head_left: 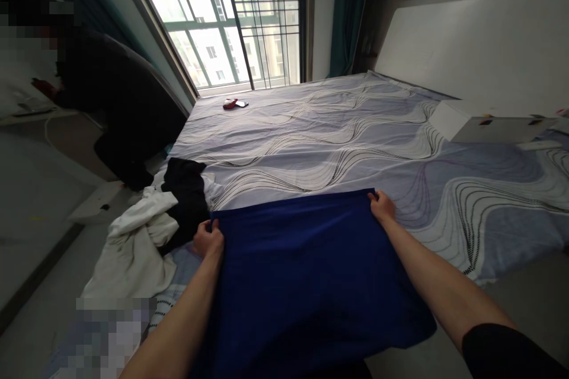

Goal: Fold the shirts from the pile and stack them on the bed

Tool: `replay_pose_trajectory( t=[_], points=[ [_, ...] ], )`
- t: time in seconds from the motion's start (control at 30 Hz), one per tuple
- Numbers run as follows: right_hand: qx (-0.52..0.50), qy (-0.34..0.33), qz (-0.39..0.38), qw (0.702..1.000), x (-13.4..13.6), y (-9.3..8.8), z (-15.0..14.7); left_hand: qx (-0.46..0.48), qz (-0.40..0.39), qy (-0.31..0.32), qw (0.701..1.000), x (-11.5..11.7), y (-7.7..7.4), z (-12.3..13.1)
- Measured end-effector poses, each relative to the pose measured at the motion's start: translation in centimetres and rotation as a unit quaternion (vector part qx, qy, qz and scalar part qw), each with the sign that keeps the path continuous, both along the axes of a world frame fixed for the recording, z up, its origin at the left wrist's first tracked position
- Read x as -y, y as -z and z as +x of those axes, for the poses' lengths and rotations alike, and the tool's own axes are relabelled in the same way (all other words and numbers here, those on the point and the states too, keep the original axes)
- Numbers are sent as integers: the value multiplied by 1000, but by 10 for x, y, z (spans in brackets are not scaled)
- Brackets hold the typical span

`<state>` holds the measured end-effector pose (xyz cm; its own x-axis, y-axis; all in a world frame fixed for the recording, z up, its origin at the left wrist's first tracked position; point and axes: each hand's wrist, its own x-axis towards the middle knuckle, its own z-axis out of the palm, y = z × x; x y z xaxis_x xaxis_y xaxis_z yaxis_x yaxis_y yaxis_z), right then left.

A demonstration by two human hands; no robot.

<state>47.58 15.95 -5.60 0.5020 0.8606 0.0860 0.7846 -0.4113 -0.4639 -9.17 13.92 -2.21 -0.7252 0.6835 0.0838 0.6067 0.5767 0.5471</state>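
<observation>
A dark blue cloth [306,272] lies spread over the near edge of the bed [338,130], which has a grey sheet with wavy lines. My left hand [208,241] is closed on the cloth's far left corner. My right hand [381,205] pinches its far right corner. The cloth's far edge runs taut between both hands, and its near part hangs down toward me.
A heap of white and black clothes [151,231] lies at the bed's left corner. A white box [489,124] sits at the right. A small red thing [232,103] lies near the window. A person in dark clothes [111,95] crouches at the left.
</observation>
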Motion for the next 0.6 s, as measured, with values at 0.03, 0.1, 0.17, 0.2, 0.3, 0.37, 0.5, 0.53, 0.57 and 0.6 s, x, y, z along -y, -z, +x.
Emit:
replay_pose_trajectory(
  t=[0.03, 0.1, 0.17, 0.2, 0.3, 0.37, 0.5, 0.53, 0.57, 0.6],
  points=[
    [1, -3, -2, 1000, -1, 0, 0, 0, 2, 3, 1000, -1, 1, 1],
    [4, -9, -4, 1000, -2, 0, -3, 2, 4, 10, 1000, -2, 1, 2],
    [5, -17, -6, 1000, -1, -1, -7, 7, 6, 19, 1000, -5, -3, 5],
    [4, -21, -7, 1000, 0, -2, -8, 12, 7, 27, 1000, -6, -7, 6],
    [-10, -34, -15, 999, 2, -12, -5, 30, 16, 74, 997, 7, -22, 9],
    [-29, -42, -26, 998, 3, -23, -2, 17, 26, 131, 991, 37, -28, 13],
    [-47, -12, -37, 998, 23, -46, -36, -115, 20, 337, 934, 144, -14, 22],
    [-38, -9, -35, 999, 36, -49, -61, -139, 6, 362, 922, 172, -5, 22],
    [8, -9, -22, 1000, 51, -51, -92, -160, -7, 368, 916, 196, 3, 22],
    [52, -60, -9, 997, 69, -50, -128, -181, -22, 362, 914, 215, 9, 22]
  ],
)
